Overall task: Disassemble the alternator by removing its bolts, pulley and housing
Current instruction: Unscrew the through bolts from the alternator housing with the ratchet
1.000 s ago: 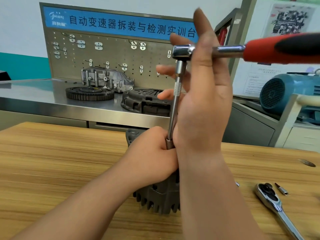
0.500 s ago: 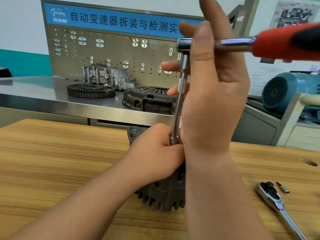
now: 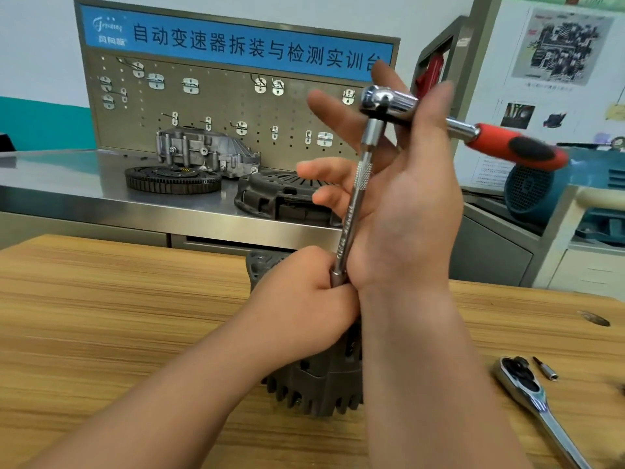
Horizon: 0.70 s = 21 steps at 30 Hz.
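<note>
Alternator: the dark finned alternator (image 3: 318,384) stands on your wooden desk (image 3: 118,316), about midway along it and closer to the far edge than the near one.
Your left hand: your left hand (image 3: 304,299) is curled over the top of the alternator and grips it, hiding the spot where the tool meets it.
Extension bar: a chrome extension bar (image 3: 353,211) rises out of your left fist, tilted slightly to the right, with its knurled band near the top.
Ratchet: the ratchet (image 3: 385,101) sits on the bar's upper end; its red-and-black handle (image 3: 517,148) points right and slightly down, passing behind your right hand.
Your right hand: your right hand (image 3: 406,214) is spread, fingers straight and apart, its palm lying against the extension bar; nothing is clasped in it.
Near right corner of the desk: a second ratchet (image 3: 521,384) lies flat, with a small bit (image 3: 545,368) just beside its head.
Beyond the far edge: a steel bench (image 3: 67,184) carries a toothed ring gear (image 3: 172,179), an aluminium casing (image 3: 203,152) and a dark clutch cover (image 3: 280,198), in front of a pegboard (image 3: 220,106).
</note>
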Each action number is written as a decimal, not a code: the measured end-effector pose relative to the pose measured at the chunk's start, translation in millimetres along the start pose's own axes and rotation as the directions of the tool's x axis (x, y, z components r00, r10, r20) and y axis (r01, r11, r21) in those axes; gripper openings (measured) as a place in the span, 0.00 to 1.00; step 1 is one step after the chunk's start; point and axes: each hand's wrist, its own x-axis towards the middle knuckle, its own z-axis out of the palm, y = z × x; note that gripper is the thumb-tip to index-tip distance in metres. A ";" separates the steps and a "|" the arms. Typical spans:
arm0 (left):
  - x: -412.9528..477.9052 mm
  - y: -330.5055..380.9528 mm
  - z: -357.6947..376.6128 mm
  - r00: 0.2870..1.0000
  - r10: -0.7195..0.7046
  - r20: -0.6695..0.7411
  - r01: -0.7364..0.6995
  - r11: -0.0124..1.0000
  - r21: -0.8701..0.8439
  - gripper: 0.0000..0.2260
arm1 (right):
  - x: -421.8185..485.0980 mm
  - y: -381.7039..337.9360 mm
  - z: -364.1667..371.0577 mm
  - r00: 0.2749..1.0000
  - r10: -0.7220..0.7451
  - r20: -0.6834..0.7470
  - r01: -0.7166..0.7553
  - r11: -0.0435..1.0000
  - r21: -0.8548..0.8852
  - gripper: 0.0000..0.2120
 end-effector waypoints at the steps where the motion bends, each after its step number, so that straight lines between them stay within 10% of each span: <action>1: -0.4 0.5 0.1 1.000 -0.003 0.000 0.003 1.000 -0.009 0.12 | -0.8 -0.1 1.9 0.998 -0.069 0.008 0.069 0.995 -0.070 0.22; 5: -0.1 1.3 -1.4 1.000 0.011 -0.003 -0.011 0.999 -0.041 0.09 | -1.9 -2.6 10.0 0.949 -0.294 0.116 0.315 0.912 -0.261 0.16; 16: 0.1 0.9 -1.7 1.000 0.029 -0.001 -0.029 1.000 0.008 0.08 | 4.6 -0.5 -3.8 0.988 0.116 0.100 -0.125 0.988 0.086 0.30; 21: -0.6 0.8 -0.1 1.000 -0.007 -0.013 0.007 1.000 -0.022 0.12 | 0.6 -0.5 2.6 0.993 -0.104 0.057 0.108 0.992 -0.067 0.21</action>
